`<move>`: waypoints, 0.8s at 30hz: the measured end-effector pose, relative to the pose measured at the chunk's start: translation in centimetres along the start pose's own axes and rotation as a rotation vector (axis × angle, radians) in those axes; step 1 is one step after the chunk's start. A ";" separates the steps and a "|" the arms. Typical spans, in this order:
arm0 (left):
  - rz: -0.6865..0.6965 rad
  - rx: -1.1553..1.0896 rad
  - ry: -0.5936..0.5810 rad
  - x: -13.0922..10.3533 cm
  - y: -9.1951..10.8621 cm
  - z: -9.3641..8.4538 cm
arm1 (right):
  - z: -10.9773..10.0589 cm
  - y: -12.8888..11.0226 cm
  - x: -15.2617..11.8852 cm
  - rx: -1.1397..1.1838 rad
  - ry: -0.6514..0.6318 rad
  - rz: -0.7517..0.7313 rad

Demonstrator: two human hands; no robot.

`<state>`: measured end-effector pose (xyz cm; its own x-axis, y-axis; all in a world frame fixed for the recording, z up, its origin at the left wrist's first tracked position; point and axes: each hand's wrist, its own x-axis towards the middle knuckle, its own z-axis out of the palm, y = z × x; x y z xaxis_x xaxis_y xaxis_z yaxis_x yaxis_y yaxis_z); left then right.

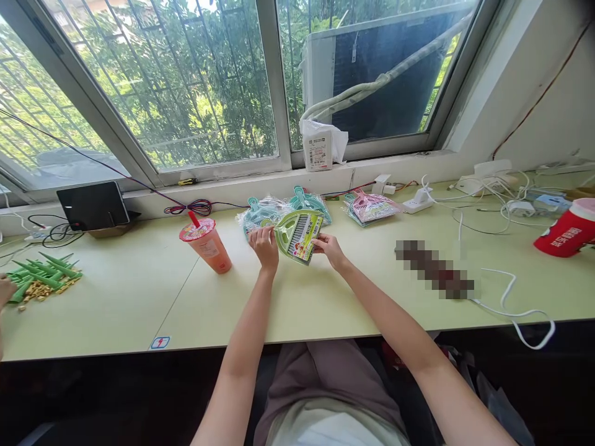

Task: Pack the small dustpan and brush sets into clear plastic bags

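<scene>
Between my hands, just above the table, is a green mini dustpan and brush set with a yellow printed label. My left hand is closed on its handle end at the left. At the other side, the fingers and thumb of my right hand pinch the edge by the label. Behind it lie teal dustpan sets in clear plastic wrap, with another teal one beside them. Farther right is a wrapped pink and teal pile of similar sets.
A tilted-looking cup of orange drink with a red straw stands left of my hands. Another person's hand is by green cone-shaped pieces. A blurred-out object, white cable and red cup are to the right.
</scene>
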<state>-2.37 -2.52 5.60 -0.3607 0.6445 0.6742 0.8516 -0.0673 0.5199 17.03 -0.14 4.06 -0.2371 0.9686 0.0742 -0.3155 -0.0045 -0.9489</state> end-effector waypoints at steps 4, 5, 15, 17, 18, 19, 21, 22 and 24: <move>-0.046 -0.043 0.030 0.2 0.0 -0.3 | -0.5 -0.3 0.1 0.036 0.044 -0.001; -0.079 -0.061 0.065 0.4 -0.3 -0.4 | -0.7 -0.5 0.2 0.053 0.062 -0.005; -0.166 -0.246 0.058 1.1 -1.7 0.5 | -1.1 -0.7 0.2 0.152 0.096 0.034; -0.120 -0.273 0.032 0.9 -0.9 0.6 | -0.7 -0.5 0.1 0.122 0.047 0.034; -0.090 -0.291 0.027 0.7 -0.5 0.6 | -0.6 -0.4 0.0 0.109 0.025 0.030; -0.056 -0.309 0.020 0.6 0.0 0.5 | -0.4 -0.3 0.0 0.102 0.008 0.023; 0.024 -0.322 -0.013 0.1 1.0 0.3 | -0.2 0.0 0.0 0.110 -0.001 0.001; 0.059 -0.305 -0.037 -0.2 1.5 0.1 | -0.2 0.2 0.1 0.120 0.008 -0.012; 0.091 -0.225 -0.066 -0.8 2.4 -0.2 | -0.1 0.4 0.2 0.145 0.042 -0.043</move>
<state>-0.08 -3.37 6.43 -0.2542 0.6760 0.6917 0.7707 -0.2905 0.5671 16.96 0.11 3.66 -0.1829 0.9782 0.0984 -0.4550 0.0045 -0.8905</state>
